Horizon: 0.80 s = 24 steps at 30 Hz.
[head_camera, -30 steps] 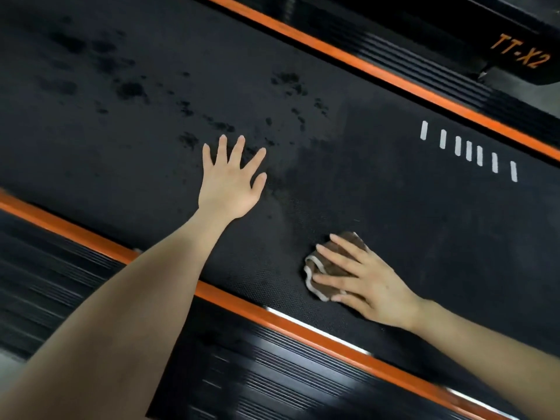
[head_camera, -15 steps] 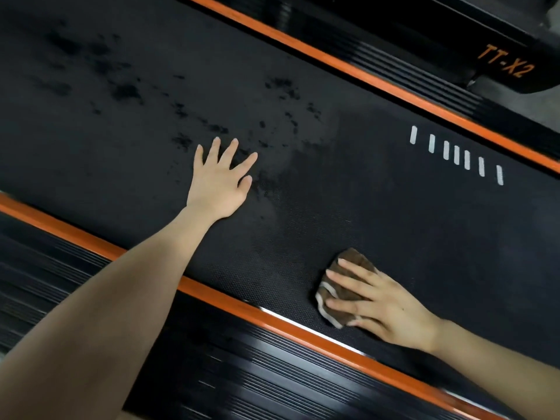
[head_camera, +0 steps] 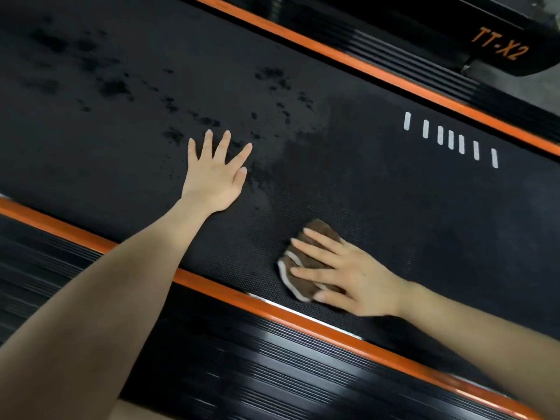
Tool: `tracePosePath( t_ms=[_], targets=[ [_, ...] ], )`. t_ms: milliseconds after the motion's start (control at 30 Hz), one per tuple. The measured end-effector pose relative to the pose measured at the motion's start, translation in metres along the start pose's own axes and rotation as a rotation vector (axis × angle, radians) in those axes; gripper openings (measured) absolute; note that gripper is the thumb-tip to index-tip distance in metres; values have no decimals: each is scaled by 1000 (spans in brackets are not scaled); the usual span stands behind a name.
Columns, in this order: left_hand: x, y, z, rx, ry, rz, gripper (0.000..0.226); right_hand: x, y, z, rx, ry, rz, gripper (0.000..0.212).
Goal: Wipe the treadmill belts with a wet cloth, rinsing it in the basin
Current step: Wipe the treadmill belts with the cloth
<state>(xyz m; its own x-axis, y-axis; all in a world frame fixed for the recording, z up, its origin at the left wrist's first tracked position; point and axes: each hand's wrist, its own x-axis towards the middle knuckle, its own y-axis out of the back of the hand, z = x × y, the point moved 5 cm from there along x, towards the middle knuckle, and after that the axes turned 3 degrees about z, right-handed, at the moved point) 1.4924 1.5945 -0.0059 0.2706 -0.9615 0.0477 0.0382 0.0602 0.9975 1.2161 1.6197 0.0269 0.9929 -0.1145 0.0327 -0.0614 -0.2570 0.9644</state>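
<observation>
Cloth (head_camera: 303, 261): brown with a pale hem, bunched flat on the treadmill belt (head_camera: 394, 213), close to the belt's near edge, just inside the near orange strip (head_camera: 272, 310).

Right hand (head_camera: 360, 280) lies on top of it, fingers straight and slightly fanned, palm down. It's pressing, not pinching. I read that as deliberate: a flat palm spreads load over the wad, so more fabric meets the textured belt.

Left hand (head_camera: 213, 180) is splayed flat on bare belt further along, well apart from the cloth and holding nothing. Likely a brace for body weight while leaning over, and it may stop the belt creeping under the wipe.

Belt around the cloth looks evenly damp and darker. Beyond the left hand there are scattered dark blotches (head_camera: 115, 87), drips or dirt, I can't tell. My call: that stretch is not done.

White tick marks (head_camera: 451, 140) sit near the far edge, beside the far orange strip (head_camera: 363, 68). A ribbed side rail (head_camera: 242, 374) runs outside the near strip. A "TT-X2" label (head_camera: 500, 45) is at the top right.

Containers: none in frame. Basin not visible, so I can't report water level or cleanliness. How wet the cloth is, I can't judge either.
</observation>
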Motion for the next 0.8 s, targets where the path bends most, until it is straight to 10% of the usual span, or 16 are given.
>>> tracePosePath(
  t_ms=[800],
  targets=[
    [1, 2, 0, -16, 1, 0, 50, 10, -4, -13, 63, -19, 14, 35]
  ],
)
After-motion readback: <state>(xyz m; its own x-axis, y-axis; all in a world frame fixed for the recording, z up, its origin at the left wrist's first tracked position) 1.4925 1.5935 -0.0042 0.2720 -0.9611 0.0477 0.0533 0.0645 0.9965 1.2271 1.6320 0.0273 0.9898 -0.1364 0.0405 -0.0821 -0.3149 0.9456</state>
